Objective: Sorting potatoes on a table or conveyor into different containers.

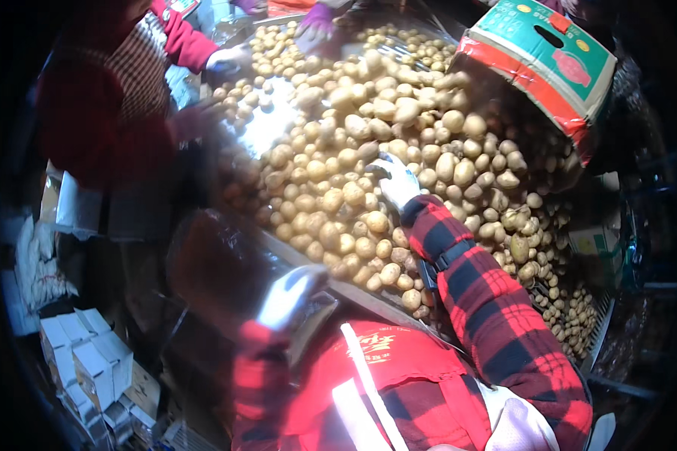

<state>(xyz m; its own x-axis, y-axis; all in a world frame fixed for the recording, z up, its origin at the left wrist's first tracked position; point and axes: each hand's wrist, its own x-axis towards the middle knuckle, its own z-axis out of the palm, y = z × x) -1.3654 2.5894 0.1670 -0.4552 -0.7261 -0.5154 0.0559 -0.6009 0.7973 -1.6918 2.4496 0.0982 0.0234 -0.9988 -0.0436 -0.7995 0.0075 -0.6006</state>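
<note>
A broad heap of potatoes (333, 200) lies in front of me on a metal-edged sorting table. My right hand (399, 179), in a white glove, reaches over the middle of the heap. Its fingers are spread and bent down among the potatoes, with nothing seen in its grasp. My left hand (291, 294), also gloved, is blurred by motion at the table's near edge (344, 293); its fingers are too smeared to show whether they hold anything. Just left of it is a dark container (214, 259) with a shiny plastic lining.
A green and red carton (541, 51) is tilted over the heap's far right side. At the left stands a co-worker in a checked apron (141, 67); another person's purple-gloved hand (317, 31) is at the far edge. White boxes (87, 355) are stacked on the lower left.
</note>
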